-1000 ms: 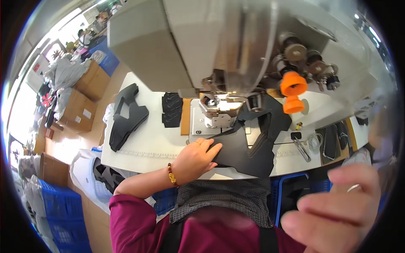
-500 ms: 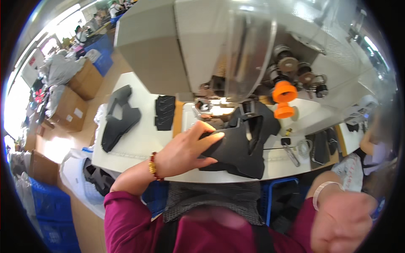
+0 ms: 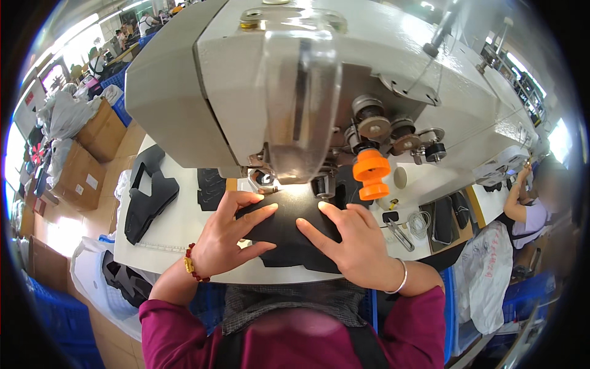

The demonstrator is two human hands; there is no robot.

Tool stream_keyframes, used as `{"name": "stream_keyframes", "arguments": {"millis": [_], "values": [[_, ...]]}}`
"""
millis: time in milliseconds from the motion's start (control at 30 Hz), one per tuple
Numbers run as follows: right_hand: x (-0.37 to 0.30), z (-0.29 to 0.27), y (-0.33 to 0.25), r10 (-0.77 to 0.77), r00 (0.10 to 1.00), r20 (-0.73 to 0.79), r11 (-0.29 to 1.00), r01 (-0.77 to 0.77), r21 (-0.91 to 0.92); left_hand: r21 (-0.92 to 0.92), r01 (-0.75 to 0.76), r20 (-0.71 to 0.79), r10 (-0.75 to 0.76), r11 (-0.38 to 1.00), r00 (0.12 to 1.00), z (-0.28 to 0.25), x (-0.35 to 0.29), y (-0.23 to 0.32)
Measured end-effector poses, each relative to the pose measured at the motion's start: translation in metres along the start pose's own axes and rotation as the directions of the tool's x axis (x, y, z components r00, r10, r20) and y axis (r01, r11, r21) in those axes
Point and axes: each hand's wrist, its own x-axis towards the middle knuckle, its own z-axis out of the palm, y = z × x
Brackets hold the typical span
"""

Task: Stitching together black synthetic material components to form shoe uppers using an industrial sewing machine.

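Right hand [image 3: 361, 246] has joined left hand [image 3: 222, 238] on flat, matte-black panel [image 3: 287, 230].

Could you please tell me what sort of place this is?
It looks like a sewing workshop, perhaps a factory floor: there is a large sewing machine, a black panel at its front, and cardboard boxes off to the left.

Tiled floor [image 3: 110, 215], bright window [image 3: 12, 154], strip lights [image 3: 80, 26]

Plain black piece [image 3: 287, 232], bright orange knobs [image 3: 371, 167]
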Motion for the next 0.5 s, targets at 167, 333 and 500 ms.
{"name": "stream_keyframes", "arguments": {"millis": [167,333,500], "values": [[0.030,-0.021,0.006,-0.003,0.992,0.130,1.000,0.006,-0.026,-0.158,0.111,-0.031,-0.117,0.981,0.993,0.002,-0.007,-0.014],[0.045,-0.012,0.008,-0.009,0.988,0.156,0.999,0.003,0.037,-0.082,0.298,-0.202,-0.309,0.951,0.929,-0.009,-0.039,-0.078],[0.039,-0.004,0.012,0.043,0.982,0.186,0.991,-0.066,0.118,0.162,0.458,-0.166,-0.434,0.874,0.886,-0.021,-0.067,-0.130]]}}
